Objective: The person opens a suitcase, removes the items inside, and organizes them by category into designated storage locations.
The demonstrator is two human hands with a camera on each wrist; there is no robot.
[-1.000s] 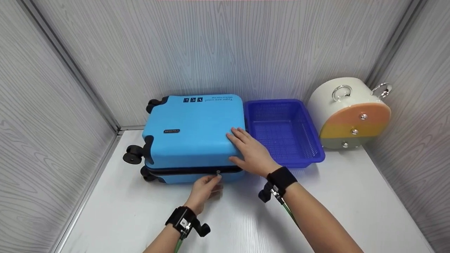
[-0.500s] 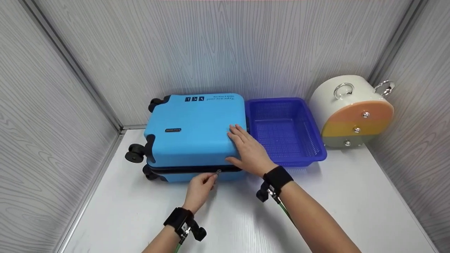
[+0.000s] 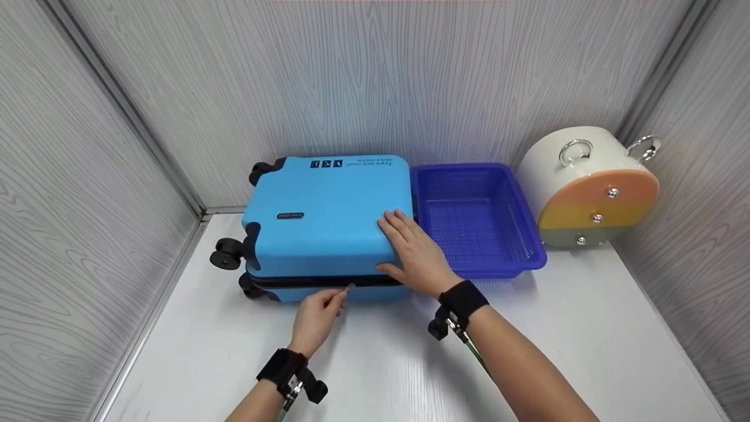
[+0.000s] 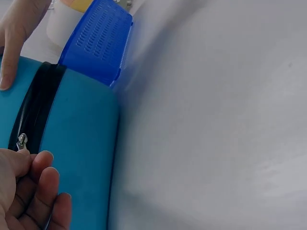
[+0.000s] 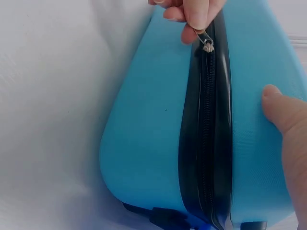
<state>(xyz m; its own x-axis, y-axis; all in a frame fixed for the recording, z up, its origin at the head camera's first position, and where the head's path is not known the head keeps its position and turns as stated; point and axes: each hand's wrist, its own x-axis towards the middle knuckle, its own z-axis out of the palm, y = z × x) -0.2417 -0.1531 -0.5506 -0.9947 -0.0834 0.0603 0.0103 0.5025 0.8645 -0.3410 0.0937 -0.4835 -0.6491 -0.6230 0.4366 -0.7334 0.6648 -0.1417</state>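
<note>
A light blue hard-shell suitcase [image 3: 328, 217] lies flat on the white table, its black zipper band [image 5: 206, 124] facing the person. My left hand [image 3: 316, 319] pinches the metal zipper pull [image 3: 350, 288] between thumb and forefinger, near the middle of the front side. In the left wrist view the zipper slider [image 4: 22, 140] sits on the band just beyond the fingertips. My right hand [image 3: 417, 255] rests on the suitcase's front right corner, fingers straight over the top and thumb [image 5: 283, 110] on the shell beside the band. Closed zipper teeth show in the right wrist view.
A blue perforated plastic basket [image 3: 530, 234] stands right against the suitcase's right side. Beyond it is a white round-bodied box [image 3: 562, 146] with a striped front, knobs and ring handles. Black wheels [image 3: 227, 254] stick out at the suitcase's left. Wood-grain panels [image 3: 351, 76] enclose the table.
My left hand has slid the zipper pull a little to the left along the band. My right hand stays on the corner of the suitcase.
</note>
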